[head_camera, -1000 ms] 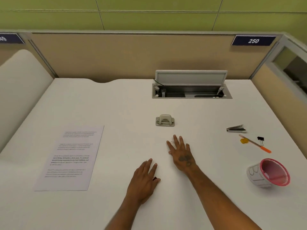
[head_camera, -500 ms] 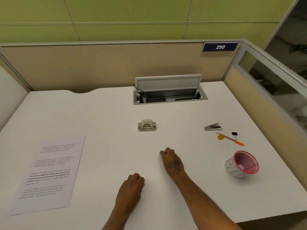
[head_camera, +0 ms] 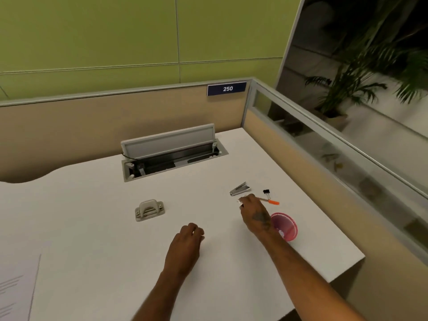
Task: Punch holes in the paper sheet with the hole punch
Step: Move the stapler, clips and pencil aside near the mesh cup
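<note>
Risk: right hand (head_camera: pixel 253 210), pinching some small shiny bit (head_camera: pixel 240 201), is hovering among stapler (head_camera: pixel 240 189), pen (head_camera: pixel 269 201) and pink cup (head_camera: pixel 287 225) and could be tipping the cup, while left hand (head_camera: pixel 186 243) is resting curled, grip unclear, hole punch (head_camera: pixel 150 210) sitting central on desk (head_camera: pixel 92 216), paper sheet (head_camera: pixel 16 290) lying far left.

Table (head_camera: pixel 92 205): open cable hatch (head_camera: pixel 171 154) at 12 o'clock. Stapler (head_camera: pixel 240 188), binder clip (head_camera: pixel 266 193), orange-tipped pen (head_camera: pixel 273 202), pink cup (head_camera: pixel 287 225) at 3 o'clock.
</note>
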